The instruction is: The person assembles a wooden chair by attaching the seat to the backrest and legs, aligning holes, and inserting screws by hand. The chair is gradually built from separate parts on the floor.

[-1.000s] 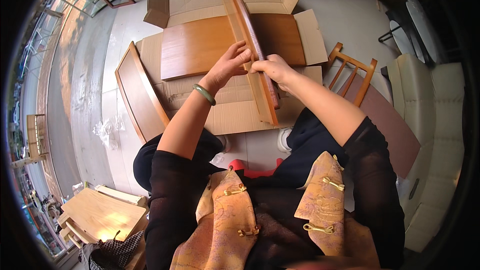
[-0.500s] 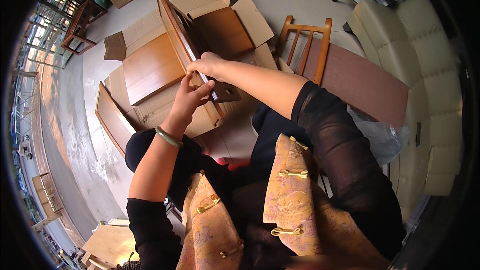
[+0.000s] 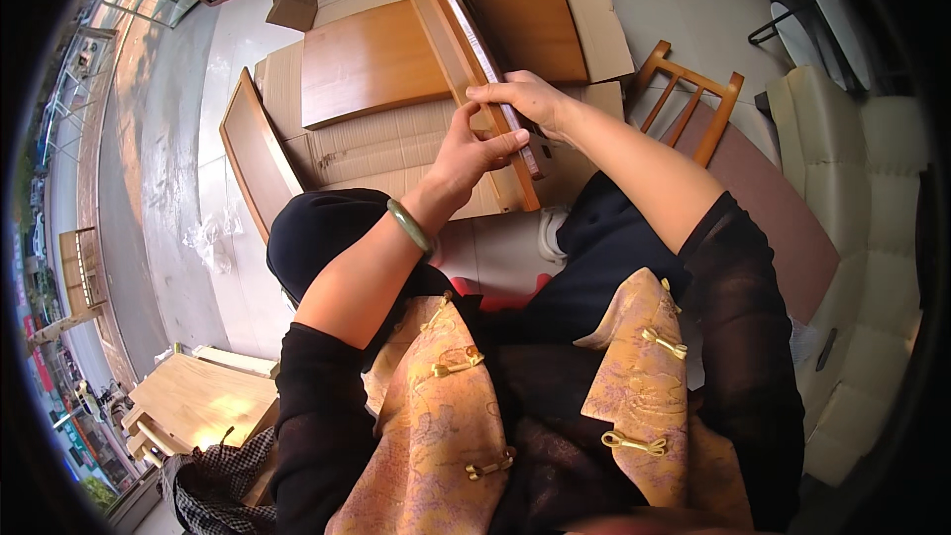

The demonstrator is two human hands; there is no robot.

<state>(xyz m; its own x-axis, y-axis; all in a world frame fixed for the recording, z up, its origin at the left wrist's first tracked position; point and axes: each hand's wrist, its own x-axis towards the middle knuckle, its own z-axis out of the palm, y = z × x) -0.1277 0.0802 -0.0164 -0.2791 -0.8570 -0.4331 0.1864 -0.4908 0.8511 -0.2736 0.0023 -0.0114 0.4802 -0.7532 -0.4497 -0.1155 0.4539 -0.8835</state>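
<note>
A long wooden frame (image 3: 428, 2) stands on edge between my hands, with a pale-edged dark panel (image 3: 536, 164) along its right side. My right hand (image 3: 535, 102) is closed over the panel's edge, its thumb reaching across to the frame; the other fingers are partly hidden behind the panel. Just nearer to me, my left hand (image 3: 462, 160) pinches the same upright pair, fingers at the frame and thumb across toward the panel's edge. A flat brown wooden board (image 3: 374, 57) lies left of the frame, and another board (image 3: 535, 28) to its right.
Opened cardboard (image 3: 362, 151) lies beneath the boards. A framed panel (image 3: 260, 149) leans at the left. To the right are a slatted wooden piece (image 3: 721, 104), a reddish-brown board (image 3: 768, 208) and a pale sofa (image 3: 817, 159). A light wooden table (image 3: 203, 396) stands at lower left.
The view has shifted, so the frame and hands appear farther right. My right hand has turned from bent over the edge to gripping along the panel's side. Both hands stay at the upright pieces.
</note>
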